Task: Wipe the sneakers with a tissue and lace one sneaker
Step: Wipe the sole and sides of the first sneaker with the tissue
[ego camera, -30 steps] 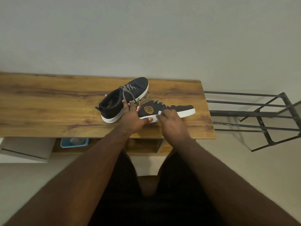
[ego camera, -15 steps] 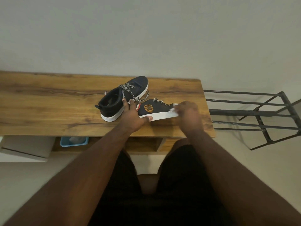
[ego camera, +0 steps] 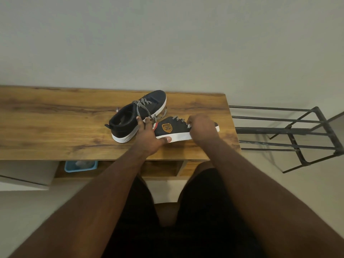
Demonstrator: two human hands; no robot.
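Orange badge (ego camera: 167, 127) on sneaker (ego camera: 173, 130); its writing is perhaps too blurred.

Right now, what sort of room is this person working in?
Probably a home room or entryway, not a workshop: a wooden table against a plain wall, a metal rack beside it, and two sneakers being cleaned by hand.
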